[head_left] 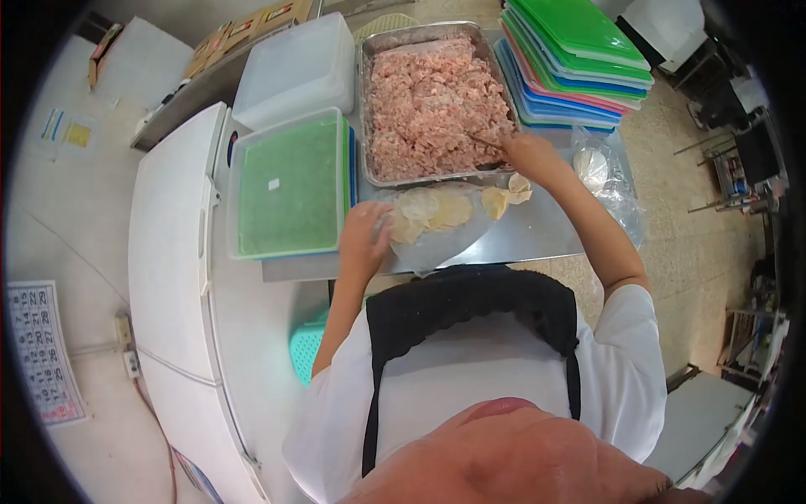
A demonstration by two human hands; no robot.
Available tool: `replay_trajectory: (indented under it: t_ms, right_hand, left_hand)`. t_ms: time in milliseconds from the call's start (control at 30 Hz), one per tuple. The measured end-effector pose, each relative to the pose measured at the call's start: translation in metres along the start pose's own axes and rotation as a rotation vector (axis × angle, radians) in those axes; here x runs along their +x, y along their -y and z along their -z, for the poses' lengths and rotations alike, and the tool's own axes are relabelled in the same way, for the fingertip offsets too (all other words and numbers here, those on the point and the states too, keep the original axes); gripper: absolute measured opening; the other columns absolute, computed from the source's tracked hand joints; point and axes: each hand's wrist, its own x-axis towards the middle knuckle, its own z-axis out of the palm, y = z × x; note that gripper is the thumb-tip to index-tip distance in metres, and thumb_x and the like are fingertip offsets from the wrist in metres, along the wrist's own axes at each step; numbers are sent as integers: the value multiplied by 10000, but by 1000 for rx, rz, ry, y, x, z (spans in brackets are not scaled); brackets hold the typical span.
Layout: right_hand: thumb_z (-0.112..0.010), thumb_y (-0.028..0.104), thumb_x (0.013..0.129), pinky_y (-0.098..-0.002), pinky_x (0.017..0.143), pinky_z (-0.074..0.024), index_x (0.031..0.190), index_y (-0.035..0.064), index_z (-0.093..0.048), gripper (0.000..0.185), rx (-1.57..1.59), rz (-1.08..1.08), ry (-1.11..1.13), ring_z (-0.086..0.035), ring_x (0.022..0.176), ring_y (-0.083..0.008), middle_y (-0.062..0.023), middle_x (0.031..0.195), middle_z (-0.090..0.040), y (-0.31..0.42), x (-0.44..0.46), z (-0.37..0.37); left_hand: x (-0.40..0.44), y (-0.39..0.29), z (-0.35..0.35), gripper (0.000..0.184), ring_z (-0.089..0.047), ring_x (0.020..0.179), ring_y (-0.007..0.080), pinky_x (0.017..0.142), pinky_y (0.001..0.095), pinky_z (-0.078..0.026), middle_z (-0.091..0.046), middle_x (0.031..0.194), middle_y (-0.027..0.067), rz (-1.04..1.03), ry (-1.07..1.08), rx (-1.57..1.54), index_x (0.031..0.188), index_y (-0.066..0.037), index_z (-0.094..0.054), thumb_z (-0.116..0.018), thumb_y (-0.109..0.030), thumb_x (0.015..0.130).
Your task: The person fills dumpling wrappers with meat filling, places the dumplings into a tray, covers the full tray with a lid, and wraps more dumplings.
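My right hand (531, 157) is closed around a thin brownish stick-like tool (484, 140) at the lower right corner of a metal tray (366, 101). Raw minced meat (437, 101) heaps up inside that tray. In front of it, thin round dough wrappers (432, 210) lie overlapping on a clear plastic sheet (428, 252). My left hand (365, 233) is at the left end of the wrappers, its fingers slightly blurred; whether they pinch one I cannot tell. Several pale yellow folded pieces (501, 200) sit below my right hand.
A green-lidded container stack (290, 185) stands left, with a translucent box (294, 71) behind. Several coloured lids or trays (579, 42) are piled right of the meat. A plastic bag (594, 168) with something white rests at the right of the steel table (546, 227).
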Motion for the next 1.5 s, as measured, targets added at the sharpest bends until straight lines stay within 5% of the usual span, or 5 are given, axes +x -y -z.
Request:
replay_trajectory:
  t_ms: [433,533,733,1267,1500]
  right_hand:
    - [-517,181,886,-451,752,-480,998,42,-657,227,44,189,28,-623,873,-360,-183,860,-647,-64,-25,79]
    - [-525,235,910,-457,748,-473,995,35,-658,255,166,206,36,-612,859,-374,-188,864,-643,-74,-23,75]
    - [-537,264,911,-465,731,-465,966,20,-658,278,200,217,79,-605,828,-388,-201,841,-638,-66,-20,64]
    - [-617,305,858,-450,679,-469,827,15,-677,298,279,122,276,-608,765,-385,-200,788,-643,-16,-32,59]
    - [-665,361,819,-405,684,-475,921,13,-663,363,796,-57,399,-635,761,-306,-169,804,-653,37,-40,-23]
  left_hand:
    - [-4,4,-93,267,-565,904,341,807,428,-462,-584,951,132,470,72,55,1025,-60,-658,-656,-126,767]
    - [2,-11,-95,341,-587,882,334,799,428,-477,-605,966,125,63,93,282,1089,-85,-658,-673,-177,761]
    - [19,-70,-89,466,-554,1005,354,855,429,-459,-596,1039,149,315,326,447,1155,-107,-622,-717,-223,714]
    - [35,-5,-115,550,-500,1063,389,919,440,-436,-515,1099,204,105,519,116,1195,-88,-587,-683,-98,653]
    - [41,11,-117,618,-483,1111,395,967,445,-413,-489,1166,234,-49,610,118,1266,-95,-537,-680,-148,667]
